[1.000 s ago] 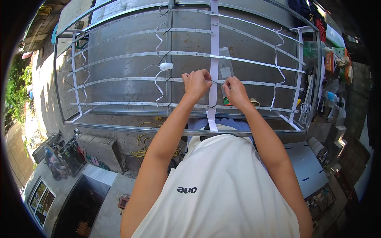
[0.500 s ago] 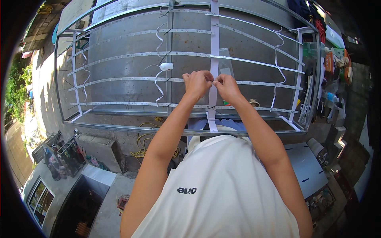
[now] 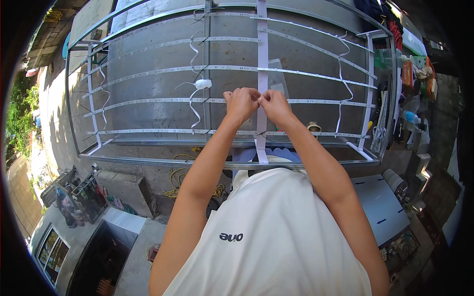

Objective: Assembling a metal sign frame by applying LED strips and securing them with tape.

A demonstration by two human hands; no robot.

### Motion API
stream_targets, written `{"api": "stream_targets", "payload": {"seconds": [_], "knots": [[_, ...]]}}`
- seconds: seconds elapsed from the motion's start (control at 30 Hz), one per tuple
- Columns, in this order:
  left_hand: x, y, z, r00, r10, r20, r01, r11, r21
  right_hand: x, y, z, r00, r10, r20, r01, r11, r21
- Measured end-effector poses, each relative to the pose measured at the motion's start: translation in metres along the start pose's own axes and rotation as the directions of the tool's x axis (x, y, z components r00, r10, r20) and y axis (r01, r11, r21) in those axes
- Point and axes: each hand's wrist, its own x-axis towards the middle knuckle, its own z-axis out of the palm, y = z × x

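Note:
My left hand [image 3: 242, 104] and my right hand [image 3: 276, 107] meet at the white upright bar [image 3: 262, 52] in the middle of a metal frame [image 3: 140, 158]. Both have thumb and fingers pinched together over the spot where an LED strip [image 3: 326, 102] crosses the bar. Whatever they pinch is too small to make out. Several LED strips run side by side across the frame. A dark tie [image 3: 260, 133] sits at the nearest crossing. Left of my left hand, a small white bundle [image 3: 203, 84] hangs on a wavy white wire [image 3: 194, 109].
Wavy white wires also link the strips at the right [image 3: 339, 74]. A clear plastic piece [image 3: 279, 79] lies behind the bar. Scissors [image 3: 379, 132] and a bottle [image 3: 411, 117] are at the right. Yellow cord [image 3: 173, 190] lies on the ground near my left arm.
The fingertips of my two hands have come closer together at the bar. The whole view has shifted slightly, with the frame now a little further left.

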Motion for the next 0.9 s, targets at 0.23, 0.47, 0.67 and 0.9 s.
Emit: {"api": "stream_targets", "payload": {"seconds": [0.23,0.47,0.67,0.9], "knots": [[0.001,-0.002,0.003,1.000,0.002,-0.010,-0.002,1.000,0.002,0.000,-0.003,-0.001,0.999,0.044,0.004,-0.044,0.996,0.082],[-0.009,-0.004,0.007,0.996,0.068,-0.051,-0.066,0.997,0.045,-0.009,0.004,-0.057,0.997,-0.069,0.025,0.071,0.990,-0.119],[-0.018,0.004,0.002,0.995,0.101,-0.020,-0.098,0.990,0.100,-0.033,0.053,-0.132,0.949,-0.147,-0.278,0.154,0.988,0.006],[-0.030,0.012,0.010,0.961,0.200,-0.192,-0.159,0.965,0.210,-0.089,0.126,-0.193,0.887,0.094,-0.453,-0.057,0.994,0.095]]}}
